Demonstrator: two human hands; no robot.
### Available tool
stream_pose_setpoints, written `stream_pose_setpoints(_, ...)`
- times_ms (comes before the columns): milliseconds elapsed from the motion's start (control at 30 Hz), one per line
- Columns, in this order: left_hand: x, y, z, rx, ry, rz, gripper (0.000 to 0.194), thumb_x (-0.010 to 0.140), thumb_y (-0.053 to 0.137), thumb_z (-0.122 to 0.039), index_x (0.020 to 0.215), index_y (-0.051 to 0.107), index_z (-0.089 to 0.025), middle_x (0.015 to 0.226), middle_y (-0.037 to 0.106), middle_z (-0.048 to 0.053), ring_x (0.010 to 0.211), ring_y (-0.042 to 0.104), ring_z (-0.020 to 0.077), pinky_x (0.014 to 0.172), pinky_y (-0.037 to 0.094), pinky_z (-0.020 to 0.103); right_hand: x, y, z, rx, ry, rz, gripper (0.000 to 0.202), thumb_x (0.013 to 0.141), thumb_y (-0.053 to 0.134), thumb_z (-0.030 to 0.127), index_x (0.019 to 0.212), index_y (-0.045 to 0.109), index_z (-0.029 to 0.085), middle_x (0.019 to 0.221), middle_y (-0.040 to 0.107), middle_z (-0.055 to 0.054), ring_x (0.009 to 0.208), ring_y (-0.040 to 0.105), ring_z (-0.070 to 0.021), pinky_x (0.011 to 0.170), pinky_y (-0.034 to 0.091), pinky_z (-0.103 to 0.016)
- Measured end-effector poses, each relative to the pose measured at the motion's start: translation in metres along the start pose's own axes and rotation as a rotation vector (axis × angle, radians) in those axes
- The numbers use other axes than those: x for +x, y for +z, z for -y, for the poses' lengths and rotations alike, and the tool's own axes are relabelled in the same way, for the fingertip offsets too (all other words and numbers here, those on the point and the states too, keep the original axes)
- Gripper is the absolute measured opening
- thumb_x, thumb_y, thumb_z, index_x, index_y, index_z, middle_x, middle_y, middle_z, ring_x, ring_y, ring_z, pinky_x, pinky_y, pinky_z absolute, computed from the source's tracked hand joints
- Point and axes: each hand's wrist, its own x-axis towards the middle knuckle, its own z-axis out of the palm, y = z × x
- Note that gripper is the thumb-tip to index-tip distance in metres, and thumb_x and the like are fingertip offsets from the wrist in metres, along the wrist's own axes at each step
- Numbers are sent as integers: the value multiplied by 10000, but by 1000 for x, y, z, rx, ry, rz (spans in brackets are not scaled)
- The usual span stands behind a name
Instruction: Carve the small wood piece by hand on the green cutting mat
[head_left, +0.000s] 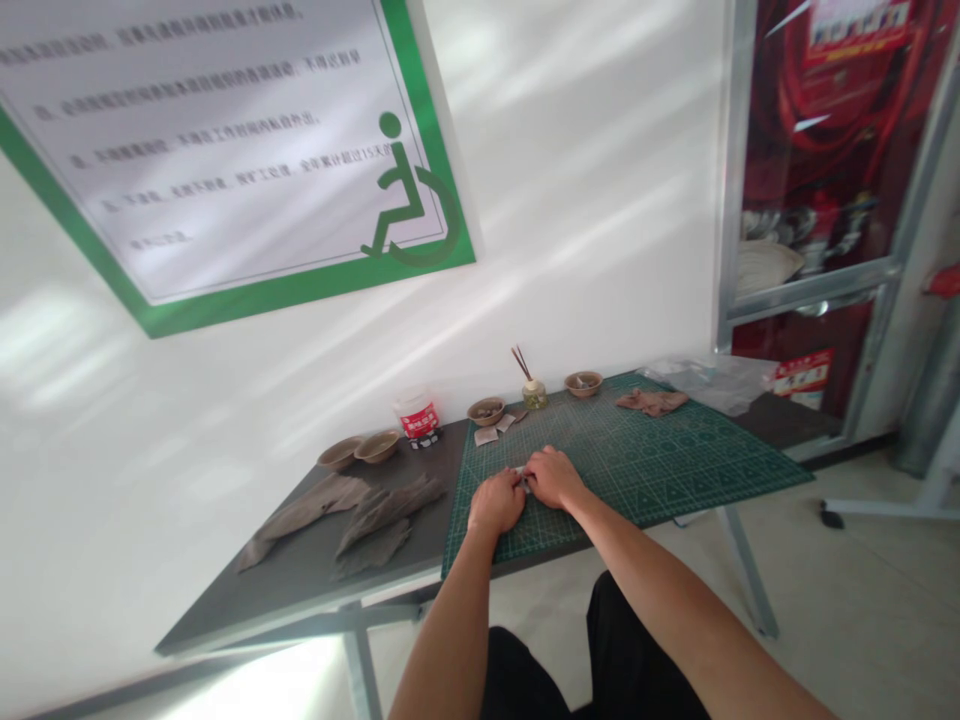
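Observation:
Both hands meet over the near left part of a green cutting mat (637,470). My left hand (497,502) rests on the mat with its fingers curled in. Close beside it, my right hand (552,476) has its fingers bent toward the left fingertips. Pinched between them is a small pale piece (520,474), mostly covered by the fingers, so its kind is unclear. Just beyond the hands lie small pale squares (486,435). A brown bowl (486,410) with small bits in it stands behind these.
Along the wall stand a glass jar (535,395) with thin sticks, another small bowl (583,383), a red-labelled tub (418,418) and two bowls (377,447) at left. Grey-brown cloths (390,515) lie left; a brown cloth (652,401) and clear plastic bag (720,378) lie right.

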Motion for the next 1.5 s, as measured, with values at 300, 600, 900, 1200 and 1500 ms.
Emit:
stream_pose_setpoints(300, -2, -6, -5, -14, -18, 19, 396, 843, 397, -283, 1205, 554, -300, 1301, 528, -5, 1232, 438, 172, 1016, 341, 289, -1, -1, 1, 2, -2, 4, 249, 857, 439, 285, 909, 675, 224, 964, 639, -56, 981, 467, -207, 810, 338, -309)
stream_pose_setpoints(600, -3, -7, -6, -39, -29, 15, 399, 840, 394, -281, 1202, 560, -292, 1298, 531, -3, 1226, 441, 184, 1026, 336, 306, -2, -1, 2, 2, 0, 1, 243, 850, 443, 284, 897, 672, 220, 960, 639, -55, 980, 468, -209, 801, 342, -310)
stream_pose_setpoints(900, -4, -10, -7, -27, -23, 29, 388, 843, 397, -284, 1194, 562, -302, 1298, 531, -13, 1240, 428, 176, 1029, 334, 295, -3, -1, 2, 7, 3, 13, 223, 837, 455, 275, 896, 657, 203, 968, 631, -63, 999, 462, -211, 816, 333, -312)
stream_pose_setpoints(1200, -2, -5, -4, -3, -6, 14, 381, 848, 386, -287, 1187, 563, -283, 1302, 526, 12, 1221, 449, 177, 1005, 351, 293, -1, 3, 3, -25, 109, -31, 239, 863, 406, 256, 902, 624, 168, 973, 614, -97, 986, 465, -222, 807, 333, -324)
stream_pose_setpoints(1500, -4, -9, -6, -20, -21, 23, 384, 841, 384, -275, 1177, 570, -274, 1290, 536, 19, 1213, 455, 190, 999, 357, 304, 5, 6, 0, -24, 65, -26, 327, 898, 337, 243, 870, 659, 196, 950, 621, -84, 965, 457, -214, 769, 327, -308)
